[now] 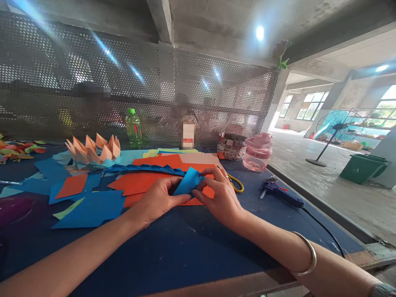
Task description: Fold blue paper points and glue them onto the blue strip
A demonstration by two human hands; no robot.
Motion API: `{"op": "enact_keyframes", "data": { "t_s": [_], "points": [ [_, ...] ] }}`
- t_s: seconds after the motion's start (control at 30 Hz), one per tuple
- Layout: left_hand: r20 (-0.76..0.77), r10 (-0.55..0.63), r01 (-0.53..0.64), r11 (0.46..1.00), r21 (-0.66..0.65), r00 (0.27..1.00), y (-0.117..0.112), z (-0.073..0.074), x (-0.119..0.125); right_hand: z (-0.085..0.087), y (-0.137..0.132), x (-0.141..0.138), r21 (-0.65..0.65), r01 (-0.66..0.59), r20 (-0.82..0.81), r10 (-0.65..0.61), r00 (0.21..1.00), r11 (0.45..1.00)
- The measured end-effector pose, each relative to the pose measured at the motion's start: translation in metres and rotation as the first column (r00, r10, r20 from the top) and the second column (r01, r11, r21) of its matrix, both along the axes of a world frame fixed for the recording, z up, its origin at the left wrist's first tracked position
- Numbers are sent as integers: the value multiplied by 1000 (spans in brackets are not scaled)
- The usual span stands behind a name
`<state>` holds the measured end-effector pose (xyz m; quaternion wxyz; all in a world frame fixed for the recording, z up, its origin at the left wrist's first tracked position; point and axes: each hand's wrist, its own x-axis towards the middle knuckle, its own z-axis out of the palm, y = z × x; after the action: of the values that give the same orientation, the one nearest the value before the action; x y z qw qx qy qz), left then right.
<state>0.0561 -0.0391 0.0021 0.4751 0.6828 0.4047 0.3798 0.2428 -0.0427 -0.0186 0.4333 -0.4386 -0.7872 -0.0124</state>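
The left hand (157, 202) and the right hand (219, 198) are working close together at the middle of the table (173, 247), both pinching a tilted piece of blue paper (188, 181) between their fingers. That paper is sitting at 12 o'clock from the left hand and 10 o'clock from the right, just above a sheet of orange paper (139, 183). A pleated blue paper strip (145, 169) is lying across the orange sheets at 12 o'clock. Loose blue paper sheets (93, 210) are spreading out at 9 o'clock, and an orange-and-cream origami crown (93, 150) is standing at 10 o'clock. Yellow-handled scissors (236, 185) are lying just beside the right hand at 2 o'clock, with a blue hot glue gun (281, 194) further out at 3 o'clock. A pink plastic jar (258, 152) and a paper-wrapped pot (232, 146) are standing at 1 o'clock, a green bottle (134, 128) at 11 o'clock, and a metal bangle (305, 253) is circling the right wrist
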Motion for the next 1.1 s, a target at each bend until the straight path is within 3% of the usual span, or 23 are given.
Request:
{"op": "enact_keyframes", "data": {
  "t_s": [0.73, 0.87, 1.0, 1.1],
  "points": [
    [-55, 90, -88, 995, 36, 994, 1, -8, 3, 2, -1, -1, -1, -14, -11, 14, 1000, 1000],
    [-46, 93, -93, 995, 21, 995, 2, -10, 1, 2, -3, -3, -20, 15, -122, -18, 992, 1000],
    [-48, 65, -65, 998, 3, 997, 2, -9, -1, -2, 0, -3, -174, -44, -303, -11, 953, 984],
    [-79, 33, -35, 999, -24, 996, 2, -7, -2, -6, 5, -2, -433, -209, -365, 42, 930, 877]
  ]
}}
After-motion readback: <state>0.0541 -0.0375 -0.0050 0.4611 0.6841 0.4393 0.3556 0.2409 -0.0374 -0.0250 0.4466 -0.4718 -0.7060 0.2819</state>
